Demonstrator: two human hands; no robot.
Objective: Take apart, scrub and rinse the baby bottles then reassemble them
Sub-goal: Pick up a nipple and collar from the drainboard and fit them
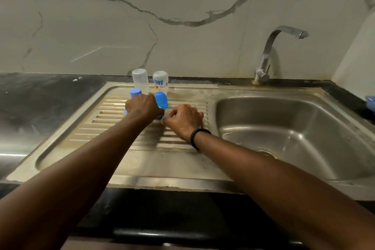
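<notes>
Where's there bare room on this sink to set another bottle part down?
The near end of the drainboard, in front of both hands, is bare, and so is the basin. The far end is crowded: two upturned bottles and two blue caps.

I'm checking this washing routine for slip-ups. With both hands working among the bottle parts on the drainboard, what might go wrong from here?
1. The left hand and right hand work close to the blue caps; a nudge might knock one over or send it rolling toward the basin.
2. The two bottles stand upside down just behind; an elbow or wrist lifting could tip them.
3. The drainboard looks stained, so rinsed parts resting there may pick up grime.
</notes>
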